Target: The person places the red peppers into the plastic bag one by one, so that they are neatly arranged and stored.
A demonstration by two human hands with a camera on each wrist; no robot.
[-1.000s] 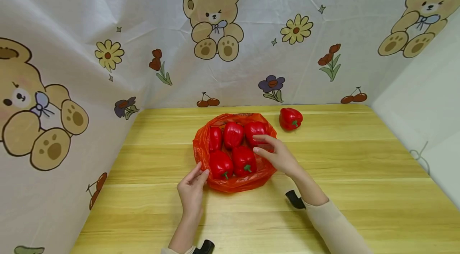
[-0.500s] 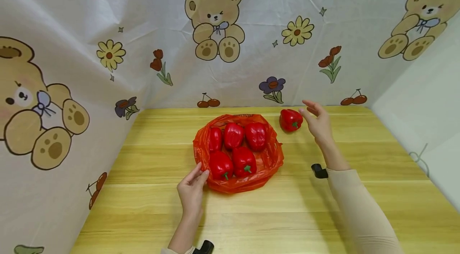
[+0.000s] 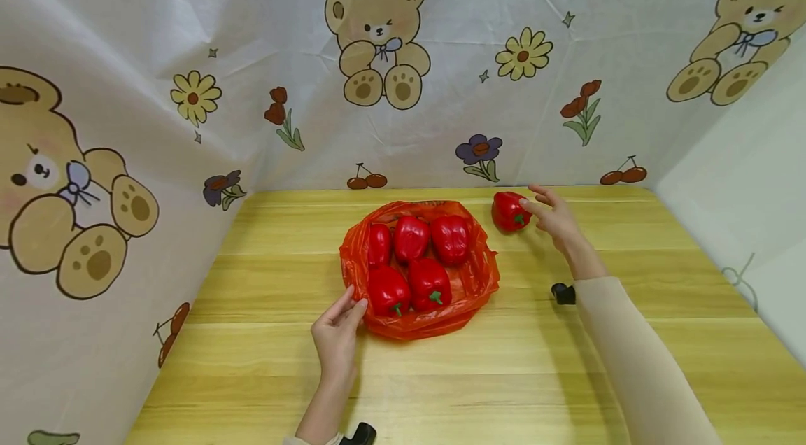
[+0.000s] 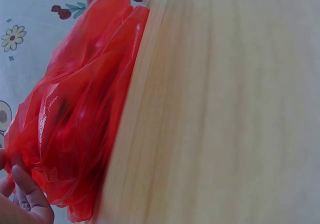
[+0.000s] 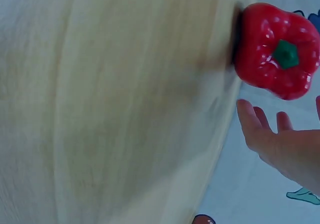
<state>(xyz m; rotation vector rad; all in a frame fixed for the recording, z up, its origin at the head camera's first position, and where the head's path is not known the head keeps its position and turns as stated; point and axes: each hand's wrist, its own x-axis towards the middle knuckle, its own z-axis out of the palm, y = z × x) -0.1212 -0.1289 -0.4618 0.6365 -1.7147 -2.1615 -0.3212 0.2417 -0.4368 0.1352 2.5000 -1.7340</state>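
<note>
My left hand (image 3: 336,336) pinches the near-left rim of a red plastic bag (image 3: 481,284); the left wrist view shows the thumb and fingers on the bag's crumpled film (image 4: 75,119). Inside the bag lie several red bell peppers (image 3: 388,291) with green stems. One more bell pepper (image 3: 508,212) lies on the table beyond the bag's right side. Just right of it is my right hand (image 3: 559,224), its fingers extended and spread. In the right wrist view a small gap separates the hand (image 5: 287,149) from that bell pepper (image 5: 257,49).
A light wooden table (image 3: 264,368) carries everything. Behind it and to the left hangs a white cloth (image 3: 283,25) printed with bears and flowers. A thin cord (image 3: 743,280) shows against the white surface at the right. Black wrist mounts (image 3: 562,293) sit on both forearms.
My right hand has left the bag's right side and gone right and away from me to the loose bell pepper. The bag's right edge lies further out. My left hand has stayed put.
</note>
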